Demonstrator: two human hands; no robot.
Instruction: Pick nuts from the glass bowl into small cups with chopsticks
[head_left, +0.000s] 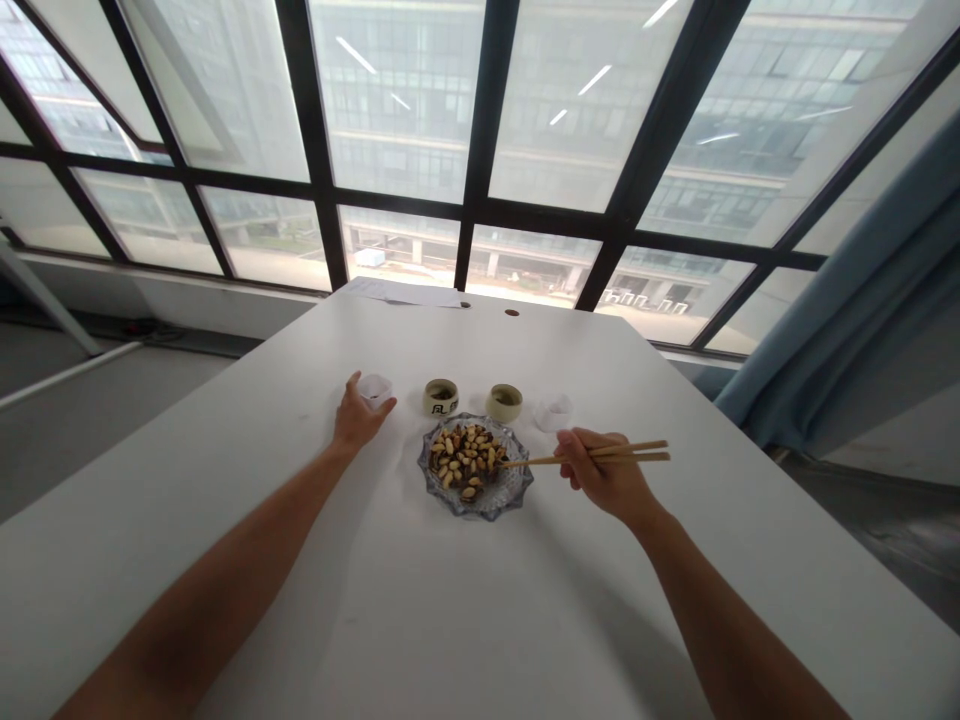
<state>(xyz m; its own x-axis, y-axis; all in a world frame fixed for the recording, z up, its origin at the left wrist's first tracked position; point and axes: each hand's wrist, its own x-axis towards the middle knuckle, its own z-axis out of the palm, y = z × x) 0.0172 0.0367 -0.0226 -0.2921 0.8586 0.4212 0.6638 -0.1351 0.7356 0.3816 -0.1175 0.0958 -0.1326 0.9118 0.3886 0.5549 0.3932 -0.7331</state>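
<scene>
My left hand (360, 415) is wrapped round a small white cup (375, 388), thumb at its near right side and fingers on its left; something dark shows inside. Between finger and thumb of my right hand (600, 468) is a pair of wooden chopsticks (630, 452). Their tips reach into a clear glass dish (516, 492) with a scalloped rim, at the right edge of a heap of nuts (466, 452) and darker pieces, perhaps seeds. Whether the tips pinch a piece is too small to tell.
Behind the dish stand two beige cups, one with dark characters (439, 398) and one turned plain side forward (504, 402). A second white cup (553, 412) sits just beyond my right hand. Papers (405, 293) lie at the white table's (420, 620) far edge, before the windows.
</scene>
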